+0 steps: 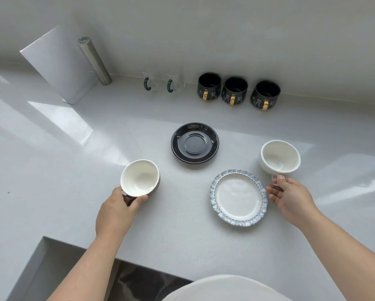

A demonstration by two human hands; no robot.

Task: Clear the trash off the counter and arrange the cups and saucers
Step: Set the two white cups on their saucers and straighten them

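Observation:
My left hand [115, 211] grips the handle of a dark cup with a white inside [140, 178], left of centre on the counter. My right hand [290, 197] holds the handle of a white cup [280, 157] at the right. Between them lies a white saucer with a blue ruffled rim [238, 197], close to my right hand. A black saucer [194, 142] sits behind it, at the centre. I cannot tell whether either cup rests on the counter or is lifted.
Three black mugs with gold handles [233, 91] and two clear glass mugs with green handles [163, 82] line the back wall. A white board [58, 66] and a steel cylinder [94, 59] lean at the back left. A sink opening [58, 268] lies at the near left.

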